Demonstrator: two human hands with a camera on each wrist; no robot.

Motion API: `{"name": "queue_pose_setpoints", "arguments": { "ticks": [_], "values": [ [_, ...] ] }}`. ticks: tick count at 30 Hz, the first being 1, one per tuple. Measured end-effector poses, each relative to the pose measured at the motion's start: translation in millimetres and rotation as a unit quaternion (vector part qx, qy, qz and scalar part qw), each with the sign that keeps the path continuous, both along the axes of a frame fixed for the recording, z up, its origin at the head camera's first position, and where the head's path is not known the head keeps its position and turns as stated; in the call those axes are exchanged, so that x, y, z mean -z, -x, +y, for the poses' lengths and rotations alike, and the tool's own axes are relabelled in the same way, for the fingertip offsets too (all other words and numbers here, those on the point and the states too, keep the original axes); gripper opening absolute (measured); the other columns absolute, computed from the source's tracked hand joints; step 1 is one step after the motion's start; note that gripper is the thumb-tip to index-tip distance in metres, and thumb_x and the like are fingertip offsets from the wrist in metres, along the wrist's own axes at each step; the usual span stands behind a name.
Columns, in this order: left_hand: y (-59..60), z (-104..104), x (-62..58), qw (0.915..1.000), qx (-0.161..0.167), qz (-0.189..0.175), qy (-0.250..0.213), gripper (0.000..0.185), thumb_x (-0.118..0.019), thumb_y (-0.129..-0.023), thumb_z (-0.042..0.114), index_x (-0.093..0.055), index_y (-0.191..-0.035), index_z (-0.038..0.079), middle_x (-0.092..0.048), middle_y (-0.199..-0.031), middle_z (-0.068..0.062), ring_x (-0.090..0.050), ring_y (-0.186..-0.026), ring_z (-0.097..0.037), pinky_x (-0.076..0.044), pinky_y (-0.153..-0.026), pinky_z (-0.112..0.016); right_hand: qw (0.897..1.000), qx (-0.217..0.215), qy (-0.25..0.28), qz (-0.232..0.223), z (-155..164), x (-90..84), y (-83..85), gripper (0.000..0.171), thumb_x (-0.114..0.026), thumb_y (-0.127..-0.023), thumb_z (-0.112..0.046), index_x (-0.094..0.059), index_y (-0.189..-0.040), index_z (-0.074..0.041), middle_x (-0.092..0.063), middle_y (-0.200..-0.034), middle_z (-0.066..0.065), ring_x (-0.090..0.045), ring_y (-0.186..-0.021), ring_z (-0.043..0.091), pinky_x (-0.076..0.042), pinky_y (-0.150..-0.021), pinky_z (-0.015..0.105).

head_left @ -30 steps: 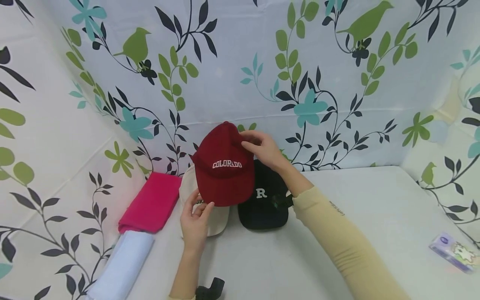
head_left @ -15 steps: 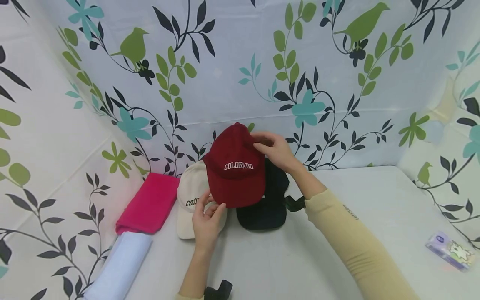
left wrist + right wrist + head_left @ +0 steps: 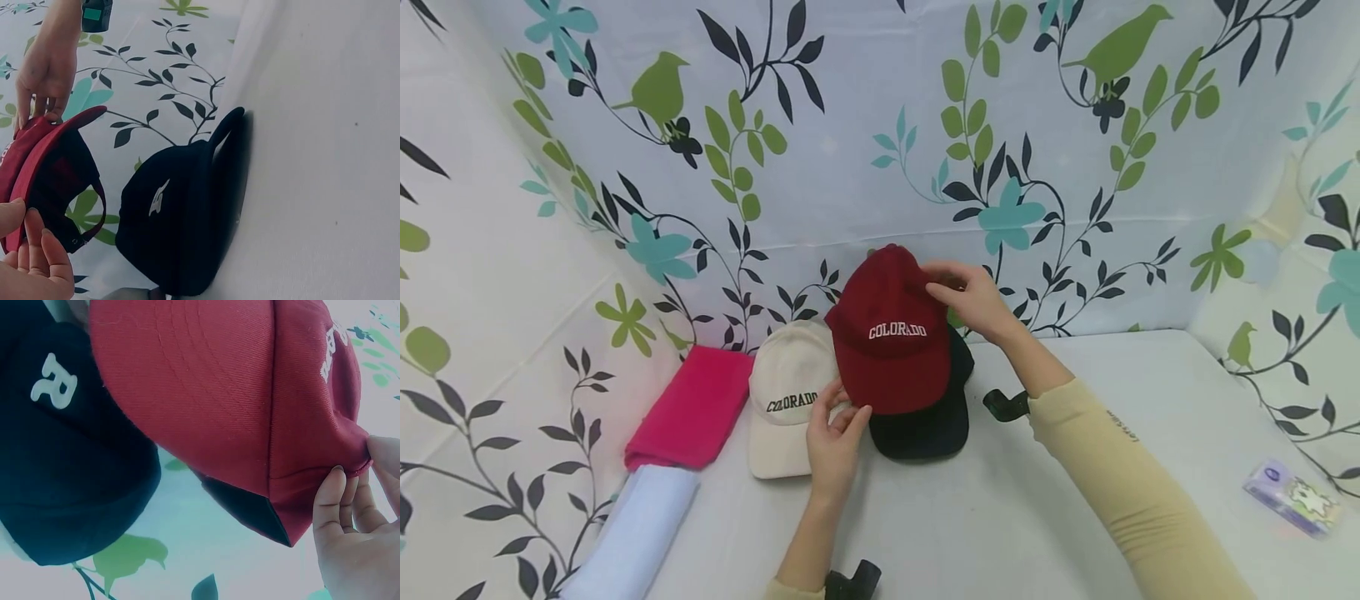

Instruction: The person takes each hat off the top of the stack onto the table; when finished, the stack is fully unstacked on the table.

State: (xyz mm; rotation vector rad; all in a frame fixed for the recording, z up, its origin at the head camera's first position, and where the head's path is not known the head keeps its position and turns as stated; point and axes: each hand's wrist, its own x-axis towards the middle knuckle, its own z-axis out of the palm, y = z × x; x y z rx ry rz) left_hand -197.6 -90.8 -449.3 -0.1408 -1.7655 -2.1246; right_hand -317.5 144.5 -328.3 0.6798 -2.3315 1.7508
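A dark red baseball cap [image 3: 891,333] with white COLORADO lettering is held up between both hands, its brim pointing down. My left hand [image 3: 835,442] pinches the brim's lower left corner between thumb and fingers. At the cap's upper right side, my right hand [image 3: 973,302] pinches the crown's fabric, as the right wrist view shows. Behind and below the red cap is a black cap [image 3: 921,435], partly covered in the head view; its white R [image 3: 55,381] shows in the right wrist view. To the left lies a cream cap [image 3: 790,358] with dark COLORADO lettering, its right side overlapped by my left fingers.
Left of the caps lie a folded bright pink cloth [image 3: 691,407] and a light blue rolled or folded cloth [image 3: 636,533]. A small purple packet [image 3: 1292,497] lies at the far right of the white table [image 3: 1000,533]. A patterned curtain [image 3: 850,192] rises behind.
Both hands have moved right with the red cap, from in front of the cream cap to in front of the black cap. More of the cream cap shows now; the black cap's R is covered.
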Motion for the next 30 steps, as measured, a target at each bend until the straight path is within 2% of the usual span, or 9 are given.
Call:
{"name": "queue_pose_setpoints", "arguments": {
  "ticks": [7, 12, 18, 23, 30],
  "values": [
    [1.6, 9.1, 3.4, 1.0, 0.008, -0.005, -0.002, 0.053, -0.07, -0.089, -0.01, -0.051, -0.138, -0.004, -0.052, -0.115, -0.02, -0.065, -0.085, -0.014, -0.055, -0.081, -0.02, 1.0, 0.011, -0.01, 0.001, 9.4, 0.0, -2.7, 0.034, -0.063, -0.1, -0.01, -0.063, -0.133, -0.001, -0.065, -0.123, 0.017, -0.06, -0.105, 0.028, -0.055, -0.086, 0.034],
    [3.7, 16.3, 5.6, 0.9997, 0.02, 0.006, -0.015, 0.053, -0.068, -0.089, -0.013, -0.05, -0.138, -0.005, -0.052, -0.115, -0.022, -0.065, -0.085, -0.014, -0.055, -0.082, -0.021, 1.0, 0.016, -0.018, 0.011, 18.5, 3.7, -1.1, 0.034, -0.062, -0.101, -0.01, -0.062, -0.133, 0.0, -0.065, -0.121, 0.017, -0.06, -0.102, 0.026, -0.055, -0.084, 0.029],
    [7.0, 25.6, 6.6, 0.9996, 0.023, 0.014, -0.014, 0.053, -0.067, -0.089, -0.013, -0.049, -0.138, -0.007, -0.052, -0.116, -0.022, -0.065, -0.086, -0.011, -0.055, -0.082, -0.021, 0.999, 0.029, -0.023, 0.011, 28.4, 6.1, 1.1, 0.035, -0.061, -0.101, -0.011, -0.062, -0.134, 0.0, -0.064, -0.12, 0.018, -0.06, -0.1, 0.026, -0.054, -0.083, 0.029],
    [8.5, 31.8, 7.5, 0.9993, 0.029, 0.019, -0.011, 0.052, -0.068, -0.09, -0.012, -0.049, -0.138, -0.007, -0.052, -0.115, -0.022, -0.066, -0.086, -0.016, -0.055, -0.082, -0.021, 0.999, 0.035, -0.027, 0.008, 35.9, 4.7, -0.6, 0.036, -0.061, -0.101, -0.012, -0.062, -0.134, 0.0, -0.064, -0.121, 0.018, -0.06, -0.1, 0.025, -0.054, -0.085, 0.031],
    [9.6, 40.8, 11.3, 0.9988, 0.044, 0.018, -0.012, 0.053, -0.068, -0.09, -0.012, -0.048, -0.139, -0.006, -0.052, -0.116, -0.022, -0.066, -0.09, -0.02, -0.055, -0.084, -0.023, 0.999, 0.031, -0.014, -0.005, 47.0, 5.4, -3.7, 0.035, -0.061, -0.101, -0.011, -0.061, -0.135, -0.001, -0.064, -0.122, 0.018, -0.061, -0.099, 0.025, -0.054, -0.082, 0.027]
  ]
}}
